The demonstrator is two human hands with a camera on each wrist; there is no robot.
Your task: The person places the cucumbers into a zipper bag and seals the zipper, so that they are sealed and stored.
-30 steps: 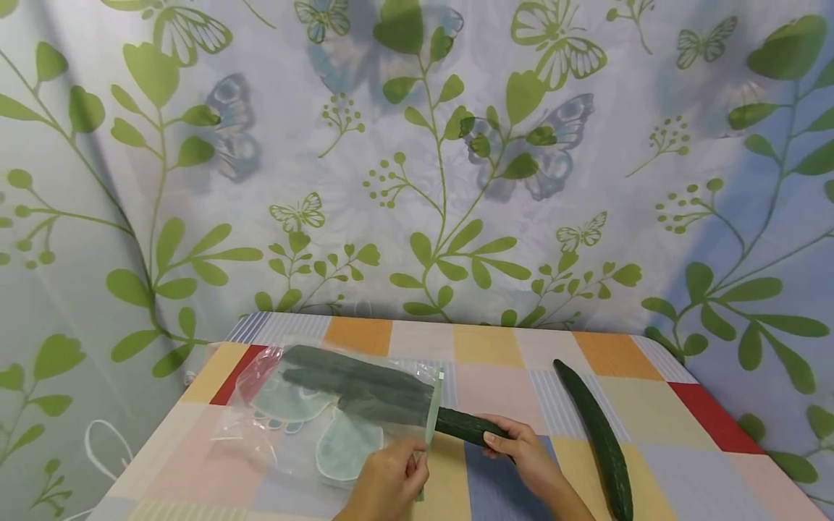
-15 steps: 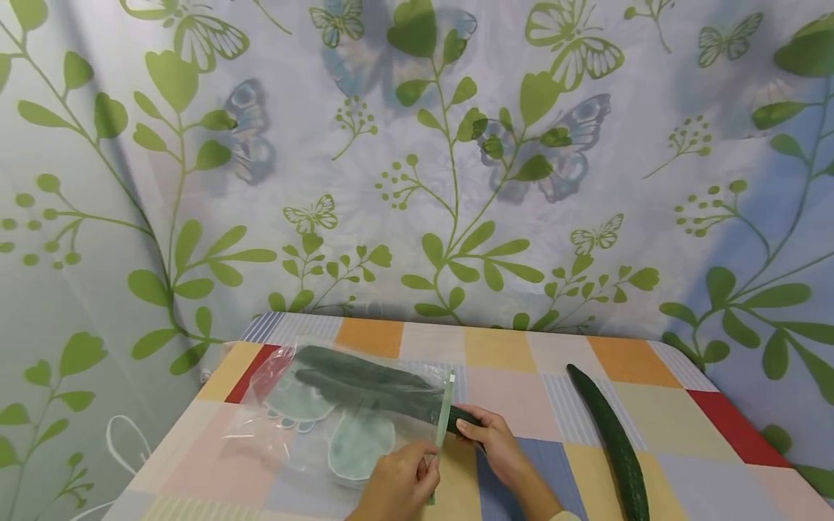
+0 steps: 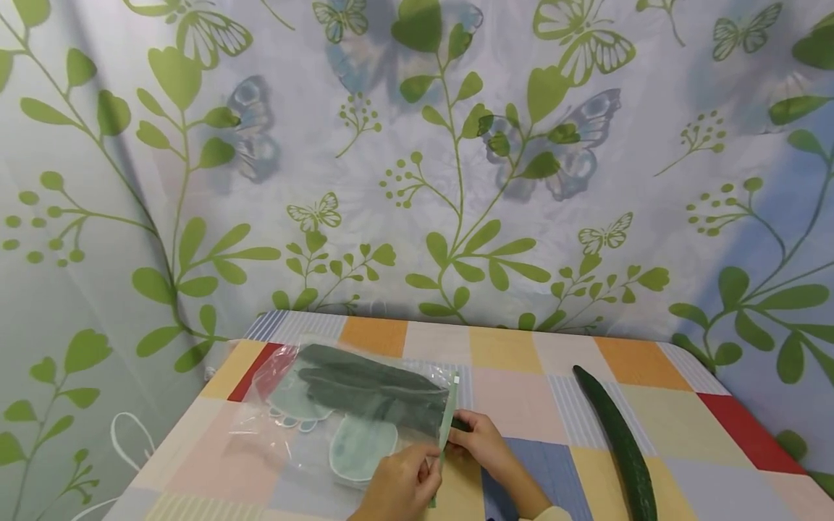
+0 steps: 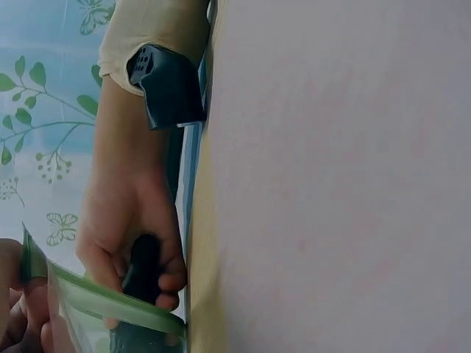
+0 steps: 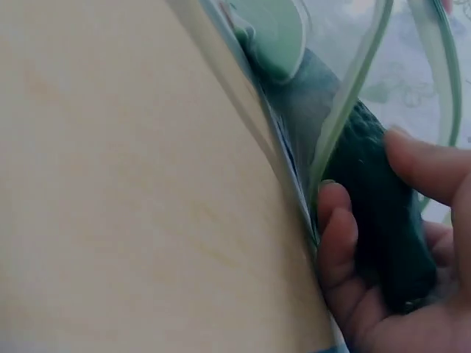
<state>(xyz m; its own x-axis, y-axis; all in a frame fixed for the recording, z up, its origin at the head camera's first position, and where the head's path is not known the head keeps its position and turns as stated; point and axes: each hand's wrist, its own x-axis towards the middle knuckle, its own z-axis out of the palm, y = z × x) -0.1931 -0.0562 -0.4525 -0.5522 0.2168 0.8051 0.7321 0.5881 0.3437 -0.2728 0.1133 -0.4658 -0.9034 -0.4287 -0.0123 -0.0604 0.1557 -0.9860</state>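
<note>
Head view forward and down; wrist views close-up, bag mouth [image 4: 118, 303] in common.

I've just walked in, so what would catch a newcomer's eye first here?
Probably the curtain of green leaves and butterflies, filling the background behind the patchwork-covered table. Next, the clear green-edged bag left of centre, with long dark green shapes inside and a cucumber at its mouth, held in the person's right grip. Then the lone cucumber lying on the table's right side.

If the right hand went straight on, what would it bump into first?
The right hand would probably meet the clear plastic bag's green rim, perhaps touching it now; depth is unclear.
</note>
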